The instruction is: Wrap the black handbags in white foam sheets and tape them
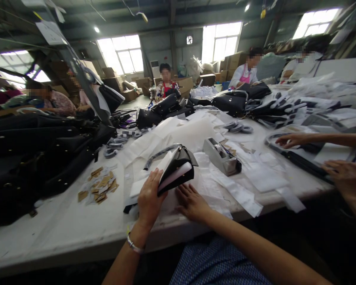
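A black handbag (182,168) lies tilted on the table in front of me, with white sheet material against its side and a wrapped curved handle (160,155) behind it. My left hand (150,194) is closed around the bag's near left edge, thumb toward its underside. Just right of that, my right hand (192,202) rests low by the bag's bottom edge, fingers stretched out over white sheets. Whether its fingertips touch the bag I cannot tell. A grey tape dispenser (222,156) stands to the right of the bag.
Small brown tags (101,185) lie in a pile at left. Black bags (41,154) are heaped along the left side. White sheets (267,176) spread to the right, where a co-worker's hands (344,174) handle another item. Other people sit across the table.
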The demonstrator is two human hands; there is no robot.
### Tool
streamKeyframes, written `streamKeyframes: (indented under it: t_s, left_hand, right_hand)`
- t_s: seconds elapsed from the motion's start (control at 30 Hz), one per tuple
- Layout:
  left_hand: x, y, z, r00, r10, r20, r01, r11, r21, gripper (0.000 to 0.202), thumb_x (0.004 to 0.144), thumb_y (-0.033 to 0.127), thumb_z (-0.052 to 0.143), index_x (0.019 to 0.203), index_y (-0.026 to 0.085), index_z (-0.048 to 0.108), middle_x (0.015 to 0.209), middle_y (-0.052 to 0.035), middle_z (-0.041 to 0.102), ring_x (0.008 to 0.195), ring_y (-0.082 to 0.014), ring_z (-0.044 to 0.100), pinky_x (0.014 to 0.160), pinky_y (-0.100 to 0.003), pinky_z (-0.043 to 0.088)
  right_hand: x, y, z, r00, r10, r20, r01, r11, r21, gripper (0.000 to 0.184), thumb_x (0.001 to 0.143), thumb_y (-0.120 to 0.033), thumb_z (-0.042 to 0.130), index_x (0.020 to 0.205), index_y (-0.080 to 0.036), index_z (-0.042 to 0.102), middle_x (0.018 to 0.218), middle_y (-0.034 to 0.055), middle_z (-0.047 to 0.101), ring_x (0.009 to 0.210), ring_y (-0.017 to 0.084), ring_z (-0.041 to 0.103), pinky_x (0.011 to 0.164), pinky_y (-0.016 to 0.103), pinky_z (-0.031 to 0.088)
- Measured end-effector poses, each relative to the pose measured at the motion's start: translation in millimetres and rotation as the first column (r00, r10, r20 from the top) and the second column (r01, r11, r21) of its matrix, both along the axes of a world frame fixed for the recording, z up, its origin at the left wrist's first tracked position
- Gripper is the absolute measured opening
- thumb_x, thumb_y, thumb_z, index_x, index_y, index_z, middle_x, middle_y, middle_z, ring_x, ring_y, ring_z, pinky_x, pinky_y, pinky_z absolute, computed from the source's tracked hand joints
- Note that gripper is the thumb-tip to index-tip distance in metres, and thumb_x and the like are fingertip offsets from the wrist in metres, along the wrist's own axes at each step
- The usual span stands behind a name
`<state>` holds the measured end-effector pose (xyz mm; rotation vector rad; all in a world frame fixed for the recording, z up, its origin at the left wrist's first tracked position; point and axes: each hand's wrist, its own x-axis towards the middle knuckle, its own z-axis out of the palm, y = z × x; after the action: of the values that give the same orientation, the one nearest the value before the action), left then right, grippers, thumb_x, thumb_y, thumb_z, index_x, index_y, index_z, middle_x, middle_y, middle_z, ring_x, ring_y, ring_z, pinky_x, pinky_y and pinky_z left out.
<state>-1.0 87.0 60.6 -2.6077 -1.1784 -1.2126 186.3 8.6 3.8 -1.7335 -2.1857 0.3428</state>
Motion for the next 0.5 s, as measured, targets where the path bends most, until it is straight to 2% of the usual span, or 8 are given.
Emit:
streamKeyframes:
  t_s: [0.13, 0.23, 0.37, 0.5]
  left_hand:
    - [-8.1, -11.3, -3.8, 0.991, -0.012, -0.136, 0.017, 0.999, 0.037, 0.076, 0.084, 0.009, 0.063, 0.151, 0.026, 0.033, 0.152, -0.0075, 0.046, 0.141, -0.028, 0.043, 0.111, -0.047, 0.044]
    - [-17.3, -22.8, -8.5, 0.973, 0.013, -0.232, 0.004, 0.997, 0.071, 0.077, 0.083, 0.004, 0.059, 0.152, 0.025, 0.033, 0.154, -0.0071, 0.043, 0.143, -0.0294, 0.039, 0.112, -0.049, 0.042]
    - [-22.3, -35.9, -15.1, 0.944, 0.043, -0.326, -0.013, 0.996, 0.093, 0.075, 0.082, 0.001, 0.056, 0.15, 0.026, 0.037, 0.155, -0.0043, 0.042, 0.143, -0.0303, 0.038, 0.113, -0.049, 0.042]
    - [-15.7, -43.7, -26.0, 0.924, 0.052, -0.378, 0.011, 0.987, 0.163, 0.063, 0.088, 0.005, 0.055, 0.147, 0.027, 0.044, 0.154, -0.0023, 0.042, 0.141, -0.0313, 0.04, 0.11, -0.049, 0.045]
  right_hand:
    - [-1.0, -6.7, 14.0, 0.999, 0.036, 0.011, -0.037, 0.989, 0.141, 0.067, 0.094, -0.046, 0.058, 0.149, -0.011, 0.043, 0.155, 0.0182, 0.039, 0.147, 0.033, 0.029, 0.122, 0.052, 0.023]
    - [12.8, -24.8, 17.0, 0.994, 0.104, 0.029, -0.107, 0.979, 0.172, 0.06, 0.096, -0.042, 0.056, 0.148, -0.015, 0.045, 0.151, 0.0143, 0.046, 0.143, 0.03, 0.037, 0.121, 0.049, 0.029]
    - [57.0, -43.4, 3.5, 0.996, 0.051, 0.078, -0.06, 0.992, 0.115, 0.062, 0.093, -0.043, 0.062, 0.146, -0.013, 0.048, 0.147, 0.0178, 0.051, 0.139, 0.033, 0.044, 0.118, 0.055, 0.032]
    - [106.2, -47.5, -6.9, 0.999, 0.007, 0.039, -0.014, 0.983, 0.183, 0.044, 0.098, -0.035, 0.052, 0.139, -0.021, 0.057, 0.144, 0.0121, 0.055, 0.135, 0.029, 0.05, 0.116, 0.054, 0.036]
